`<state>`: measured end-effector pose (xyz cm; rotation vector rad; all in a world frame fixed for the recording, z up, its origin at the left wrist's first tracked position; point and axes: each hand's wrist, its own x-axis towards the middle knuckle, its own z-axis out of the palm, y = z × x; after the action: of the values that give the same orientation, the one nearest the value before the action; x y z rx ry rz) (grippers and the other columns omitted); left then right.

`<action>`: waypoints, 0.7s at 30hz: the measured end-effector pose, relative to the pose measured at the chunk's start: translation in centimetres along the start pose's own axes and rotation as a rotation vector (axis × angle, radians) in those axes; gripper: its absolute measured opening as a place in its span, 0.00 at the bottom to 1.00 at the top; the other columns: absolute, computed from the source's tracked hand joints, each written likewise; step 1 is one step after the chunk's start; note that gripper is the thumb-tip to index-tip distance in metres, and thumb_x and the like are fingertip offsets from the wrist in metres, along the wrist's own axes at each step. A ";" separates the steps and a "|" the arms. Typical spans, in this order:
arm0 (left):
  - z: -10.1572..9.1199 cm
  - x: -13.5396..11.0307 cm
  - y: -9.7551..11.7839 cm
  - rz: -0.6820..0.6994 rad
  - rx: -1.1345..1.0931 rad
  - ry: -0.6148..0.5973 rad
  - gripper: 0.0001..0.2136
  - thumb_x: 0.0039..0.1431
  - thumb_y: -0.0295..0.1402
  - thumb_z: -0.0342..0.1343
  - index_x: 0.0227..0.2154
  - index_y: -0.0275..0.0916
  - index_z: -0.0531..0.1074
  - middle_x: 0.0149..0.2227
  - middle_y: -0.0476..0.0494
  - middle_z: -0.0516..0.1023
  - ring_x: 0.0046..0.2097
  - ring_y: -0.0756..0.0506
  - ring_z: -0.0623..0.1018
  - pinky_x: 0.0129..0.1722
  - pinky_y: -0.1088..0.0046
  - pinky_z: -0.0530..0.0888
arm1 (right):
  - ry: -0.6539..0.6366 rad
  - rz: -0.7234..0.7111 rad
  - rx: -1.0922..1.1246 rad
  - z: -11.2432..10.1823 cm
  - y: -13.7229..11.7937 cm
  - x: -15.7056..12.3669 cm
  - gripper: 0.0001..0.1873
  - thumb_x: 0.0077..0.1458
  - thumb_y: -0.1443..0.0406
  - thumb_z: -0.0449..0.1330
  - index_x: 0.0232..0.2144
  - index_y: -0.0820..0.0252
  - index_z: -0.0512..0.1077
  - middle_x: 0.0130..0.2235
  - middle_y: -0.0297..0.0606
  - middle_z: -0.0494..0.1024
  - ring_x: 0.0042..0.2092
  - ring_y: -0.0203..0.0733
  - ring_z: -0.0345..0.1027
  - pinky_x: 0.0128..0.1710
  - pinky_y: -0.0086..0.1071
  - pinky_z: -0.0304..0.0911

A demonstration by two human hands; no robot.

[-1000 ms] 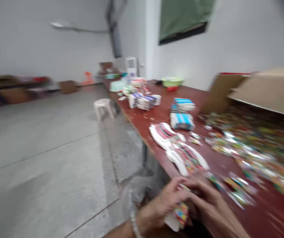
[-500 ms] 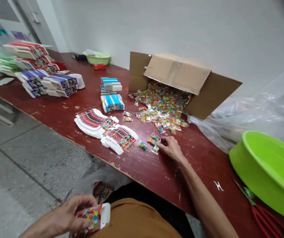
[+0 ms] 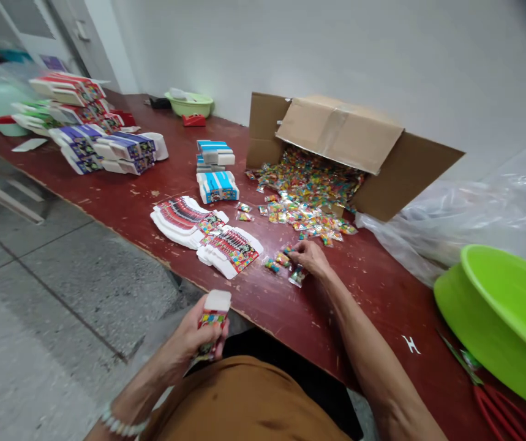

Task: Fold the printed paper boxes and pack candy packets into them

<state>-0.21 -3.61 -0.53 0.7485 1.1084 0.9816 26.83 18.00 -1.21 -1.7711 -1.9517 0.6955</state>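
Note:
My left hand (image 3: 201, 334) is wrapped around a small printed candy box (image 3: 214, 318), held up in front of the table edge with its white end flap raised. On the red table, the fingers of my right hand (image 3: 309, 257) are bent together onto a small clear packet of colourful candies (image 3: 289, 250). Beside those fingertips lie a few more candy packets (image 3: 272, 265), one of them partly under the hand. Fanned rows of flat red candy boxes (image 3: 232, 248) lie to the left of these packets.
An opened cardboard carton (image 3: 340, 131) on its side spills a heap of candy packets (image 3: 318, 184). Blue box stacks (image 3: 218, 187) and purple ones (image 3: 127, 150) stand leftward. Right are a green basin (image 3: 487, 306), red-handled scissors (image 3: 487, 398) and plastic sheeting (image 3: 483, 214).
My left hand has risen and moved right with the candy box, which now points upward. My right hand has shifted slightly among the packets, its fingers now on the farther one. The view has turned slightly left.

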 end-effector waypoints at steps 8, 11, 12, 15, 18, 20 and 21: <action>1.9 1.6 0.4 0.162 0.080 0.038 0.24 0.49 0.30 0.61 0.50 0.41 0.62 0.27 0.56 0.75 0.20 0.52 0.72 0.21 0.76 0.68 | -0.413 -0.448 0.488 -0.1 -7.3 -7.5 0.12 0.64 0.58 0.58 0.43 0.58 0.76 0.38 0.38 0.81 0.33 0.37 0.70 0.34 0.31 0.65; 2.1 1.6 0.4 0.159 0.208 0.005 0.26 0.48 0.29 0.60 0.52 0.41 0.62 0.26 0.57 0.74 0.20 0.52 0.71 0.20 0.77 0.68 | -0.369 -0.678 0.437 1.1 -9.4 -10.0 0.05 0.60 0.67 0.61 0.40 0.57 0.76 0.39 0.38 0.80 0.39 0.39 0.71 0.41 0.33 0.66; 2.1 1.6 0.4 0.161 0.235 -0.010 0.26 0.48 0.28 0.60 0.52 0.40 0.63 0.26 0.56 0.74 0.20 0.52 0.71 0.21 0.77 0.68 | -0.341 -0.685 0.406 1.4 -9.7 -10.4 0.08 0.59 0.69 0.62 0.42 0.57 0.75 0.38 0.37 0.79 0.38 0.39 0.71 0.39 0.32 0.65; 2.2 1.5 0.2 0.179 0.241 -0.025 0.26 0.47 0.27 0.57 0.52 0.40 0.62 0.25 0.56 0.74 0.20 0.51 0.72 0.21 0.77 0.69 | -0.438 -0.628 0.397 1.6 -10.0 -10.5 0.11 0.58 0.69 0.65 0.45 0.57 0.73 0.33 0.33 0.79 0.30 0.35 0.69 0.31 0.28 0.62; 2.1 1.7 -0.3 0.190 0.210 -0.029 0.27 0.45 0.26 0.55 0.52 0.40 0.61 0.24 0.57 0.73 0.19 0.51 0.71 0.20 0.77 0.69 | -0.581 -0.640 0.352 0.9 -10.2 -9.9 0.05 0.58 0.66 0.67 0.38 0.59 0.76 0.30 0.32 0.79 0.29 0.34 0.70 0.29 0.26 0.60; 2.0 2.0 -0.6 0.204 0.216 -0.010 0.28 0.44 0.26 0.56 0.52 0.40 0.62 0.25 0.57 0.74 0.19 0.51 0.71 0.20 0.77 0.69 | -0.594 -0.691 0.299 0.3 -10.4 -9.6 0.03 0.61 0.67 0.64 0.37 0.58 0.78 0.32 0.34 0.81 0.33 0.36 0.72 0.32 0.27 0.62; 1.9 2.1 -0.7 0.213 0.222 0.004 0.28 0.44 0.25 0.56 0.53 0.40 0.63 0.26 0.56 0.75 0.20 0.52 0.72 0.20 0.77 0.70 | -0.587 -0.722 0.283 0.2 -10.5 -9.6 0.06 0.63 0.68 0.61 0.37 0.58 0.79 0.34 0.35 0.82 0.35 0.37 0.73 0.35 0.28 0.63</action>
<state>2.08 -2.05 -1.39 1.0619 1.1701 1.0486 19.46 7.72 5.38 -0.6309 -2.4724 1.2117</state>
